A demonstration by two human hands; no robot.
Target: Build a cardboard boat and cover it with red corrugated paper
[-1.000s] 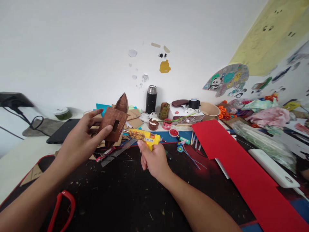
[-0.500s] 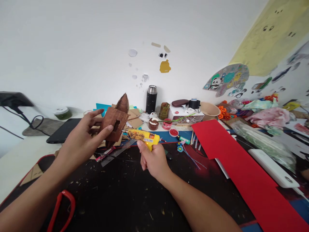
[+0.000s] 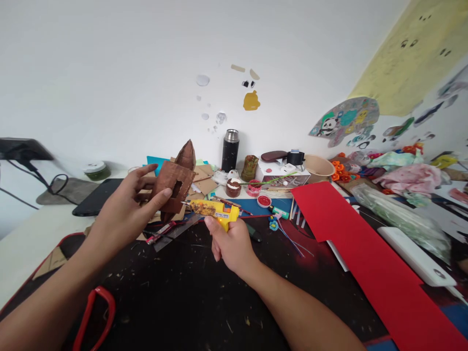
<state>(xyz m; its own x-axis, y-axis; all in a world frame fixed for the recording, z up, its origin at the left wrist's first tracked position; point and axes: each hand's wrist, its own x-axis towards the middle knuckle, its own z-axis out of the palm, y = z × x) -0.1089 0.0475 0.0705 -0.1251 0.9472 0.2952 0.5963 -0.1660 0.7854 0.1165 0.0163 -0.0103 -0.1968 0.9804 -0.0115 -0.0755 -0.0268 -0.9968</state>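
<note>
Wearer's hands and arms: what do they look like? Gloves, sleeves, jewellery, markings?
Left hand and right hand: both ungloved, no rings in sight, though some fingers are partly hidden. No watch or bracelet on either wrist. Forearms are bare up to the picture's edge, no sleeves showing. No cables, straps or clear markings on them.

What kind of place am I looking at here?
Probably a home craft desk: the left hand holds a brown model piece with a cut-out opening, the right hand grips a yellow glue gun, and a large red sheet lies among scattered craft supplies.
</note>
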